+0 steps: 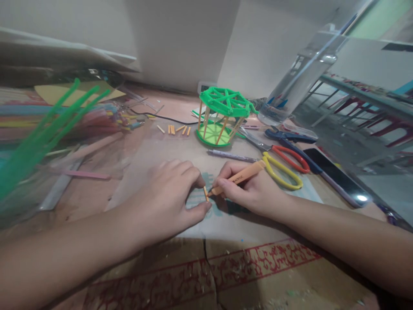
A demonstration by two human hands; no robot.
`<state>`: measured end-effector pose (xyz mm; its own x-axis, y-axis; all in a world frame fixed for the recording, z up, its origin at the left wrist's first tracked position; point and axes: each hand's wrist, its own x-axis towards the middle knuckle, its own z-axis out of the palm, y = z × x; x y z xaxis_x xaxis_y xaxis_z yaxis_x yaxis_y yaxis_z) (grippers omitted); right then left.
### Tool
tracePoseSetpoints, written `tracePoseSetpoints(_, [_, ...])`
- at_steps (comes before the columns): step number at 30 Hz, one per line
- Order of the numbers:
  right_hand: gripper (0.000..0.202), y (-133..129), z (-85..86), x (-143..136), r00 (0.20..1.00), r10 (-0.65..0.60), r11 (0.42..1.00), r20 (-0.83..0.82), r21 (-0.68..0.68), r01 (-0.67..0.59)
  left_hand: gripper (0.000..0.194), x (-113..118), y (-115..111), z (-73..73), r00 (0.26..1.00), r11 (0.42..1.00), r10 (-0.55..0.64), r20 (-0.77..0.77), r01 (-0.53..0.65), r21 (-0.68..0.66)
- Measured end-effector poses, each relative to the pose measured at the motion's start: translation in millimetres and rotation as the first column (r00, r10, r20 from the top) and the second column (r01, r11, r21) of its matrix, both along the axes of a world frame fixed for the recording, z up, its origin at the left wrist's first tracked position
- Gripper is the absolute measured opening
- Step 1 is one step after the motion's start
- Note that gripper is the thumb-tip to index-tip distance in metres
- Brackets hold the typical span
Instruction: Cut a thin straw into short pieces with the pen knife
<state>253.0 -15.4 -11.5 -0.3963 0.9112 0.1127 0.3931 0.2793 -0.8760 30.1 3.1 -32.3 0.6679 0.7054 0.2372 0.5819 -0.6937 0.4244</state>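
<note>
Between the thumb and a finger of my left hand [174, 193] is a short wooden stick [206, 193], partly orange. My right hand [248, 187] grips an orange acrylic marker [243, 175], and its dark tip meets the stick's side. Both hands are low over a pale sheet [145, 172] with a blurred blue-green print. Beyond them lie several short orange sticks [172, 129] in a loose row. Behind my right hand stands a green carousel-like frame [226, 103], its top and base joined by thin upright sticks.
Scissors [284, 168] with red and yellow handles, dark blue pliers [292, 137], a pen [230, 155] and a phone [338, 176] lie to the right. A clear bottle [293, 82] stands behind them. At left are blurred bundles of coloured sticks [97, 116] and green strips [48, 137].
</note>
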Motion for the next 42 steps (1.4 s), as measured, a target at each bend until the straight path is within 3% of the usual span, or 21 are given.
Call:
tracePoseSetpoints(7, [0.017, 3.9, -2.1, -0.8, 0.999, -0.042, 0.994, 0.017, 0.098, 0.040, 0.018, 0.4, -0.6, 2.0, 1.000, 1.000, 0.005, -0.013, -0.005, -0.025])
tracePoseSetpoints(25, [0.017, 3.3, -2.4, -2.1, 0.999, -0.037, 0.991, 0.035, 0.131, 0.032, 0.017, 1.2, 0.6, -1.8, 0.999, 0.999, 0.016, 0.032, -0.015, -0.031])
tracePoseSetpoints(33, [0.016, 0.3, -0.8, -0.3, 1.000, 0.016, 0.997, 0.023, 0.069, -0.017, 0.020, 0.7, -0.7, -2.2, 0.998, 0.996, 0.054, 0.037, -0.052, -0.068])
tracePoseSetpoints(42, [0.015, 0.4, -2.0, -3.7, 0.999, -0.029, 0.988, 0.034, 0.154, 0.024, 0.021, 2.5, -0.6, 0.0, 0.997, 0.993, 0.070, 0.022, -0.068, -0.098])
